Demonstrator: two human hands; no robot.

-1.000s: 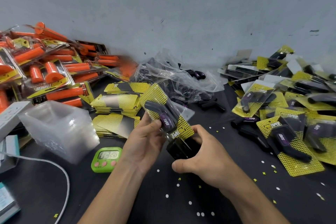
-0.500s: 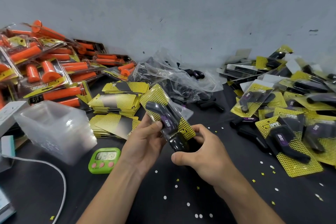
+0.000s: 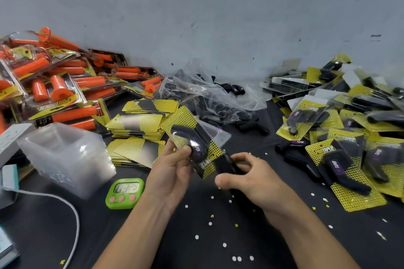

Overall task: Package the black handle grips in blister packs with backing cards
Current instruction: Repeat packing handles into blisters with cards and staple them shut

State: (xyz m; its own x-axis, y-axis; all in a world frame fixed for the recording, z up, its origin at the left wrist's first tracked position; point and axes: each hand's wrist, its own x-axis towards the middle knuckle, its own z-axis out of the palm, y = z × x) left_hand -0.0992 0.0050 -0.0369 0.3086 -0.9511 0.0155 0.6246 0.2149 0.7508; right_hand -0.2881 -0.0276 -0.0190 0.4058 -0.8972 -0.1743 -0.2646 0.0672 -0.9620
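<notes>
Now the left hand [image 3: 172, 170] pinches the blister pack [image 3: 192, 137], while the right hand's [image 3: 247, 179] curled fingers grip a black handle grip [image 3: 225, 165] at its lower end.

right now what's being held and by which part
Left grip: the blister pack, pinched at its lower left edge. Right grip: a black handle grip, held by its lower end at the pack's bottom.

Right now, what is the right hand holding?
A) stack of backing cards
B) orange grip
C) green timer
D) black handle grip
D: the right hand has its fingers curled round a black handle grip, at the lower end of the blister pack that the left hand holds.
</notes>
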